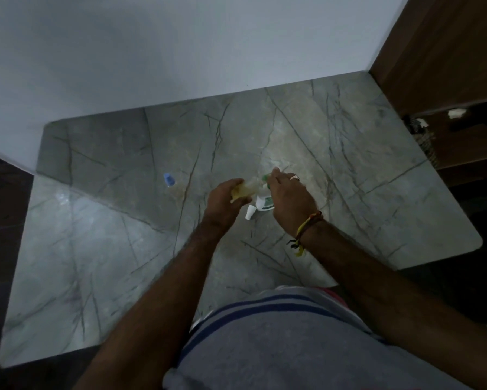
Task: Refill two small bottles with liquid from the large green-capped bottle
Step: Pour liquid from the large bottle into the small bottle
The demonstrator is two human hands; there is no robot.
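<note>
The left hand (225,201) grips a yellowish bottle (243,190), apparently light and slippery, while the right hand (288,198) beside it pinches the green cap (265,178).

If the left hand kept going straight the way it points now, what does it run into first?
Probably the right hand, close ahead: the left hand, gripping a yellowish bottle, points toward it and the white bottle between them. Depth is unclear, so which comes first is uncertain.

Left hand (222,201): I see it curled shut in a grip, forearm extended.
Right hand (288,197): fingers bent down, gripping.
</note>
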